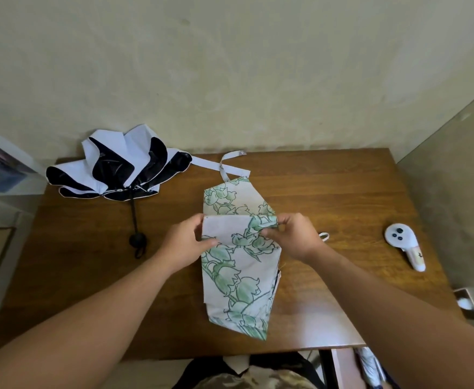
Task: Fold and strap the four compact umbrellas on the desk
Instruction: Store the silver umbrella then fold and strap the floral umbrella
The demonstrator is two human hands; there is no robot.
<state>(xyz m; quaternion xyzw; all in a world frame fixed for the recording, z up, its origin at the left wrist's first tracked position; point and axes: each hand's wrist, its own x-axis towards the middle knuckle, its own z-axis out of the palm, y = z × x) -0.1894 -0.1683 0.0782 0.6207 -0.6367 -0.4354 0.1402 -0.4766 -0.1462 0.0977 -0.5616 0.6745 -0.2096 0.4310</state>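
- The floral umbrella (240,265) is lying flat in the middle of the desk (342,197), its long axis running from the near edge of the desk toward the wall, with the white strap (231,167) trailing off its far end.
- The left hand (186,242) is pinching the umbrella's left edge, thumb over and fingers under a turned fold of canopy; the right hand (292,237) is gripping the bunched fabric at the right edge (both are curled onto cloth, neither is loose).
- Both hands are sitting at the same level across the umbrella, on either side of its axis and equally near, so the coming fold probably turns across the width, with the strap lying beyond the fingers.
- The black-and-white umbrella (117,167) is sprawling half open to the far left of the floral one, handle pointing toward the near edge, untouched.
- A white controller (404,244) is resting well to the right of the floral umbrella.
- No containers are showing on the desk.
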